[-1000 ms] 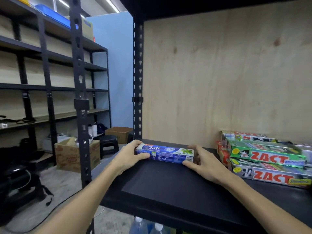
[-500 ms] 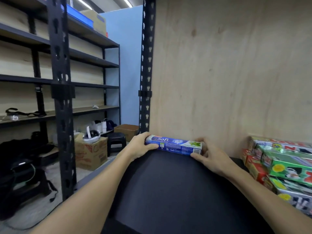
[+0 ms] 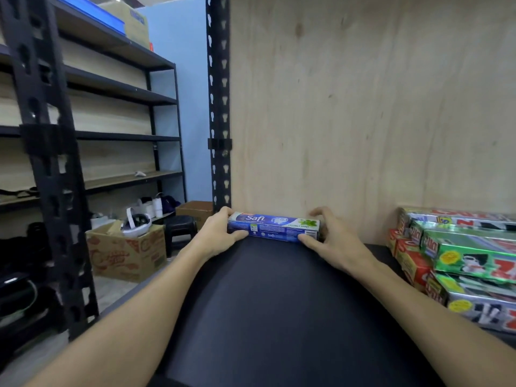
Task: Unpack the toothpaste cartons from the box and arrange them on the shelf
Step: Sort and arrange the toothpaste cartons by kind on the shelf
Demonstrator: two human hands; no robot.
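Note:
A blue Safi toothpaste carton lies lengthwise on the black shelf, pushed up against the plywood back panel. My left hand grips its left end, thumb on the front face. My right hand holds the right end, thumb under the front edge and fingers partly lifted above the carton. A stack of green, red and silver Zact cartons sits at the right side of the same shelf.
A black perforated upright stands at the shelf's back left corner, another upright nearer on the left. Beyond are more shelving racks, a cardboard box on the floor and a black stool.
Both hands have slid the Safi carton back across the shelf until it sits against the plywood. My view has moved closer. My right fingers have lifted slightly off the carton's top.

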